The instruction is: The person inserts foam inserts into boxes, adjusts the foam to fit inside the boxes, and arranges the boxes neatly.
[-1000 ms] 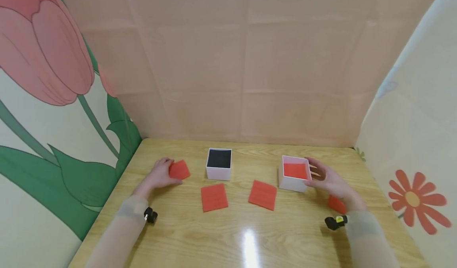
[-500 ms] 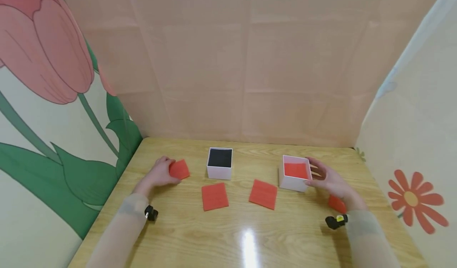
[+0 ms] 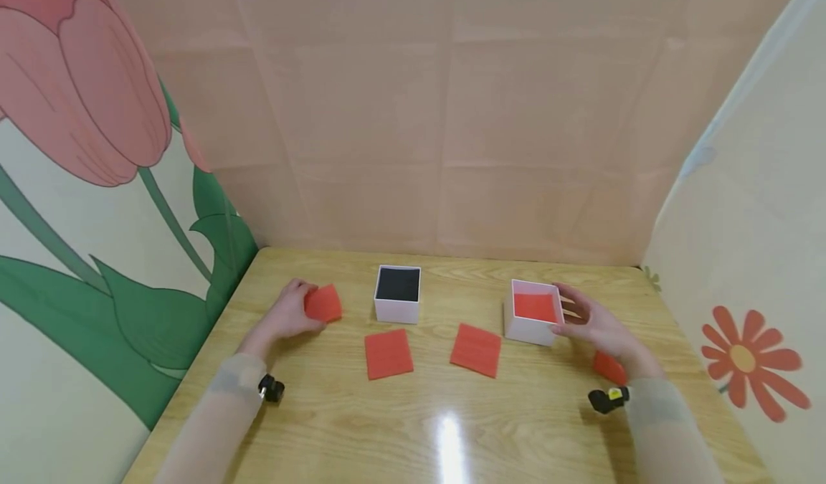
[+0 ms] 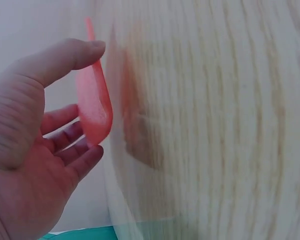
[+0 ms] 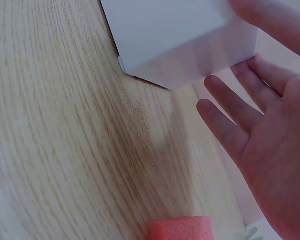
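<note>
My left hand (image 3: pixel 289 315) pinches a thin red square sponge-like pad (image 3: pixel 328 303) at the table's left side. In the left wrist view the pad (image 4: pixel 93 100) stands edge-on between thumb and fingers, close over the wood. My right hand (image 3: pixel 592 323) holds the right side of a white open box (image 3: pixel 528 332), thumb at its front corner and fingers behind. Red material (image 3: pixel 534 307) lies inside that box. The right wrist view shows the box (image 5: pixel 190 65) with its base on or close to the table, several fingertips against its wall.
A second white box (image 3: pixel 396 312) with a black inside stands back left of centre. Two red pads, the left one (image 3: pixel 388 355) and the right one (image 3: pixel 476 350), lie flat in front. Another red pad (image 3: pixel 609 368) lies partly under my right wrist.
The pad in my left hand has tilted and risen slightly, its far corner moving up. My right hand and the box it holds have stayed in place.
</note>
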The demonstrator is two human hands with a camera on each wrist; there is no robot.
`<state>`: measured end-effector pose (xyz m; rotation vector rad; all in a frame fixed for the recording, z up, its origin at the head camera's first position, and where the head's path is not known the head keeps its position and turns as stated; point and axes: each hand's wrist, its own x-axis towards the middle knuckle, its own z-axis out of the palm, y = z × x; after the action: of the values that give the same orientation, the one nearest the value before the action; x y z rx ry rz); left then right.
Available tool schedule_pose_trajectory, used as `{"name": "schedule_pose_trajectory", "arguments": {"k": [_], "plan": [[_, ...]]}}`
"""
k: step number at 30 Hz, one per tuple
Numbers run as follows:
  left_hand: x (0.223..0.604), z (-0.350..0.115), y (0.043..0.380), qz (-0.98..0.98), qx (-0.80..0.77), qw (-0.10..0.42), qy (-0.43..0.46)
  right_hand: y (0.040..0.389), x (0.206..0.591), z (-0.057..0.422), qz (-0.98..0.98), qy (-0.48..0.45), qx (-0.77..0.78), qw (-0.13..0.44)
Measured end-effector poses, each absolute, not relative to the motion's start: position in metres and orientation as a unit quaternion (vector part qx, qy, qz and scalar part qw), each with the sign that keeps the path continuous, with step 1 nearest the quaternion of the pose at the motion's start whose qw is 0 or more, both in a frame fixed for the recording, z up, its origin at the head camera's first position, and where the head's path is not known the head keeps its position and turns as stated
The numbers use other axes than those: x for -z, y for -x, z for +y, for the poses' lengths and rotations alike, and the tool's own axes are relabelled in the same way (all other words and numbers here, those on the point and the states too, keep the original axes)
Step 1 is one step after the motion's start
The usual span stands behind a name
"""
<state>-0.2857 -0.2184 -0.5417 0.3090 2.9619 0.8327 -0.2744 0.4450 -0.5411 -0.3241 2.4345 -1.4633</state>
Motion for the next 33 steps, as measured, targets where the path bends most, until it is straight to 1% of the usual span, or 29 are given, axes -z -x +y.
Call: {"name": "schedule_pose_trajectory", "arguments": {"k": [7,18,26,33], "plan": [[0.528,-0.215,0.280,0.939,-0.330,0.012,-0.094,0.274,0.543,0.447,0.836,0.119,0.517,0.137],[0.492,-0.186,0.279,0.930,-0.331,-0.029,-0.157,0.276,0.544,0.446,0.835,0.117,0.519,0.143],[0.472,-0.147,0.278,0.907,-0.362,-0.067,-0.206,0.274,0.543,0.448,0.838,0.121,0.513,0.139],[0.465,-0.102,0.276,0.880,-0.391,-0.058,-0.265,0.277,0.543,0.446,0.843,0.114,0.507,0.140]]}}
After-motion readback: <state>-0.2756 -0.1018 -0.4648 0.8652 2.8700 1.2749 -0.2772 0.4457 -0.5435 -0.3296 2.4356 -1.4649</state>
